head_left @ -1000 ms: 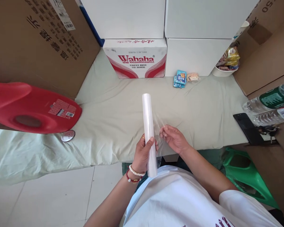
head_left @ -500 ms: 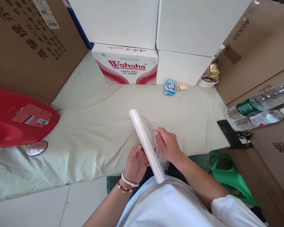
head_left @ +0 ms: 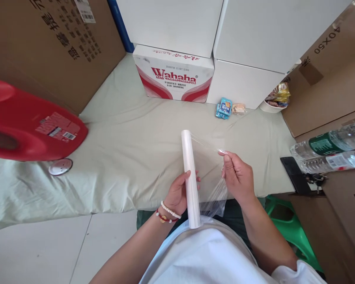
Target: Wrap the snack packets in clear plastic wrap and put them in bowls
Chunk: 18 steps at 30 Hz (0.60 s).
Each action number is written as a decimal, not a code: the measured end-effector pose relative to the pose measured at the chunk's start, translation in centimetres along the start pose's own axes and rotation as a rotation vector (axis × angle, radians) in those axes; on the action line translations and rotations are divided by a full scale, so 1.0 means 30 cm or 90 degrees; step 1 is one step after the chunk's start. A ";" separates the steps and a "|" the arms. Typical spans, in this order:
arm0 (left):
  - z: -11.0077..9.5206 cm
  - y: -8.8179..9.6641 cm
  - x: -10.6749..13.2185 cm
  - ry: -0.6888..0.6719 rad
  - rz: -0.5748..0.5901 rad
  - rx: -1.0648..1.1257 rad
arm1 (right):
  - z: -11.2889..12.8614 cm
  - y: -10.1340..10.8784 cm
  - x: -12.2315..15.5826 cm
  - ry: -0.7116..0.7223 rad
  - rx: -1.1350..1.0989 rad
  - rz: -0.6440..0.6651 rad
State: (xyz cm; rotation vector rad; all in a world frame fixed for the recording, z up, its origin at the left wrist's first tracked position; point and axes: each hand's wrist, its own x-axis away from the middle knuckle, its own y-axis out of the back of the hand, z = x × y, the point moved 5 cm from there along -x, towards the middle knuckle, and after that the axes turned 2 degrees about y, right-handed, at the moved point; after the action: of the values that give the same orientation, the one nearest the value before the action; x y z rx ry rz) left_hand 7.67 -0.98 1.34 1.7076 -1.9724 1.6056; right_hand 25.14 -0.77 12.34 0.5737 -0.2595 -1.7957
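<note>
1. A pale green cloth covers the low surface in front of the person. Most of its middle is bare.
2. A brown cardboard box stands at the far left. Two white boxes are stacked at the back, and more brown cartons wall in the right side.
3. A red jug lies on its side at the left edge of the cloth, well apart from the hands.
4. A Wahaha carton sits against the white boxes at the back.
5. A green stool stands low on the right, beside the person's right forearm.
6. Two water bottles lie on the right, with a black phone just beside them.
7. The roll of cling film stands nearly upright over the near edge of the cloth, its lower end close to the person's white shirt.
8. The left hand is wrapped tight around the roll's lower half.
9. The right hand pinches the loose edge of the clear film sheet between thumb and fingertips. The sheet is stretched out to the right of the roll.
10. Blue snack packets lie by the white boxes, and a bowl of wrapped snacks stands near them.
11. A small silver disc rests just below the jug.
12. Nothing lies between the hands and the roll.
</note>
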 end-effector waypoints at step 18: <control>-0.042 -0.028 -0.001 0.020 0.034 0.013 | 0.020 0.216 0.015 -0.020 -0.010 -0.131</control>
State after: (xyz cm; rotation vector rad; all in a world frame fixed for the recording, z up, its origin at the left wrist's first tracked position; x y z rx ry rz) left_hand 7.65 0.10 2.43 1.6395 -2.0112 1.6639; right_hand 30.17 -3.23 15.70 0.5777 -0.2141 -2.0047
